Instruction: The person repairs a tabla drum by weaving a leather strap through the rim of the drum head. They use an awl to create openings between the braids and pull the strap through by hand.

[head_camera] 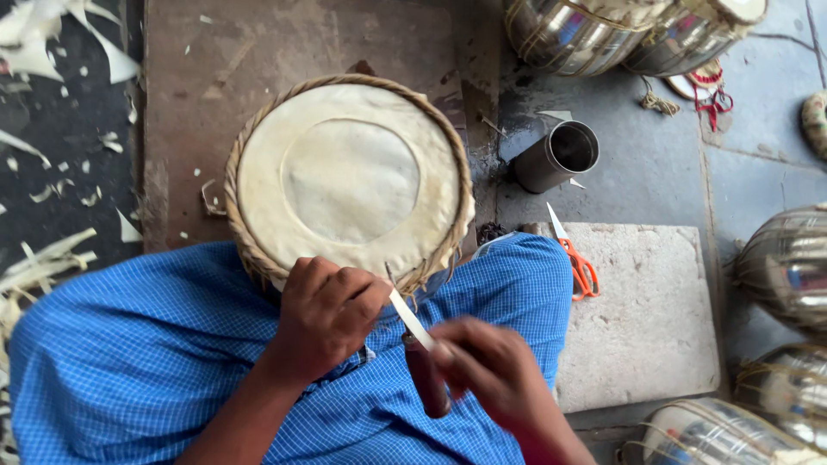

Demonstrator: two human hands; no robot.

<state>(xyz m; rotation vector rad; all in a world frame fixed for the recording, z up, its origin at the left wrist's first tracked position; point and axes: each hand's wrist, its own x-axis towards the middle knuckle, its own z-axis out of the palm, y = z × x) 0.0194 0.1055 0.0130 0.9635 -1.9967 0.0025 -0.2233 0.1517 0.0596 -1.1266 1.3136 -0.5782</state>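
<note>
Low in the frame's centre, on the blue-checked lap, the left hand presses curled fingers on the near rim of the drum, closed over its woven edge. Just right of it, the right hand grips a knife by its dark handle; the pale blade runs diagonally, tip pointing upper left to the rim. Orange scissors lie on a stone slab at right.
</note>
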